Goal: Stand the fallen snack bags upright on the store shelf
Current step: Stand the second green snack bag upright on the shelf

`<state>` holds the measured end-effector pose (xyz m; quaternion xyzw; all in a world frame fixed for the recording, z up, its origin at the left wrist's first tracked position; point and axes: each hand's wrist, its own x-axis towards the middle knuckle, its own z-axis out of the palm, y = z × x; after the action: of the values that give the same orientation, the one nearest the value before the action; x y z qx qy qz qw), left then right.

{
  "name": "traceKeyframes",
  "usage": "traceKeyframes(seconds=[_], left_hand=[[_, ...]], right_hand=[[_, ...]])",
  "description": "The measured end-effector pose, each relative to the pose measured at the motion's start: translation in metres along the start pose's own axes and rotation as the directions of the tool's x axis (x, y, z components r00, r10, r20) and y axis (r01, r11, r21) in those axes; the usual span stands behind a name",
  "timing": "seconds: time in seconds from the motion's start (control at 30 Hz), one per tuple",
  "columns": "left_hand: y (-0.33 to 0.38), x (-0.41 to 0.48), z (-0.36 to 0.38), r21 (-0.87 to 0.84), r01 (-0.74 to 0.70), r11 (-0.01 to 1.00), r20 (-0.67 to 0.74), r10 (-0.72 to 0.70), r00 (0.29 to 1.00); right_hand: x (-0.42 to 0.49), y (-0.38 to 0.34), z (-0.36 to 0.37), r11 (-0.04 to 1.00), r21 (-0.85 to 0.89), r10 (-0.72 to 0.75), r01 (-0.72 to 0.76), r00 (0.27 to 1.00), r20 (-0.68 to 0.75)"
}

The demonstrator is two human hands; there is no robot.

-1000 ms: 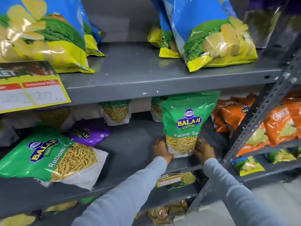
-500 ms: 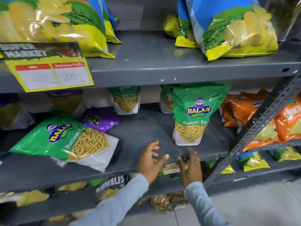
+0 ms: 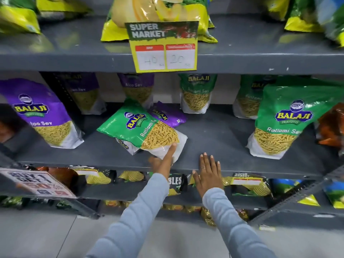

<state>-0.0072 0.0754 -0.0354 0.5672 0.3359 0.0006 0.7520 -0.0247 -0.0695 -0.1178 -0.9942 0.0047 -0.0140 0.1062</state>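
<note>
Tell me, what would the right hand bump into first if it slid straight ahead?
Probably nothing soon: the right hand points over bare shelf, between the fallen green bag and an upright one.

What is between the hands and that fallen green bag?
Nothing visible. The left hand already touches the fallen green bag at its bottom corner; the right hand hovers open beside it, over the bare shelf.

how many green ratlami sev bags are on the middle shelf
4. One fallen green bag lies flat at the front centre, the left hand touching it. One green bag stands front right. Two stand at the back. More may be hidden behind.
</note>
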Motion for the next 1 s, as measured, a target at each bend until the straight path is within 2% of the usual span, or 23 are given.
traceKeyframes(seconds=[0.1,0.17,0.2,0.23,0.27,0.3,0.33,0.4,0.5,0.67,0.87,1.0], left_hand=[[0.005,0.009,-0.002,0.008,0.026,1.000,0.003,-0.026,1.000],[0.008,0.014,-0.009,0.003,0.015,1.000,0.050,-0.015,0.999],[0.009,0.014,-0.014,0.007,0.018,1.000,0.089,-0.019,0.996],[0.010,0.013,-0.020,0.029,0.022,0.999,0.124,-0.025,0.992],[0.010,0.011,-0.028,0.064,0.024,0.998,0.152,-0.033,0.988],[0.010,0.009,-0.036,0.107,0.020,0.994,0.180,-0.039,0.983],[0.009,0.006,-0.045,0.152,0.010,0.988,0.215,-0.043,0.976],[0.009,-0.002,-0.062,0.239,-0.023,0.971,0.295,-0.050,0.954],[0.015,-0.014,-0.081,0.334,-0.124,0.934,0.408,-0.025,0.913],[0.035,-0.027,-0.097,0.470,-0.278,0.838,0.553,-0.034,0.832],[0.048,-0.030,-0.091,0.452,-0.346,0.823,0.642,-0.030,0.766],[0.049,-0.021,-0.077,0.434,-0.400,0.807,0.703,-0.026,0.711]], right_hand=[[0.004,0.004,-0.007,0.999,0.042,-0.021,0.020,0.999,0.030],[0.010,0.003,-0.020,0.976,0.216,0.015,-0.033,0.996,0.084],[0.014,0.001,-0.030,0.924,0.368,0.065,-0.104,0.991,0.117],[0.016,-0.001,-0.043,0.814,0.544,0.137,-0.203,0.978,0.160],[0.016,-0.004,-0.057,0.654,0.696,0.196,-0.296,0.955,0.222],[0.016,-0.009,-0.071,0.495,0.795,0.215,-0.351,0.936,0.280],[0.014,-0.012,-0.083,0.415,0.835,0.187,-0.360,0.932,0.309],[0.005,-0.017,-0.103,0.426,0.849,0.029,-0.312,0.943,0.332],[-0.012,-0.024,-0.115,0.437,0.856,-0.182,-0.276,0.905,0.384],[-0.040,-0.018,-0.127,0.406,0.882,-0.115,-0.238,0.944,0.308],[-0.048,-0.019,-0.133,0.447,0.868,-0.137,-0.216,0.942,0.305],[-0.036,-0.013,-0.125,0.510,0.836,-0.053,-0.201,0.963,0.264]])
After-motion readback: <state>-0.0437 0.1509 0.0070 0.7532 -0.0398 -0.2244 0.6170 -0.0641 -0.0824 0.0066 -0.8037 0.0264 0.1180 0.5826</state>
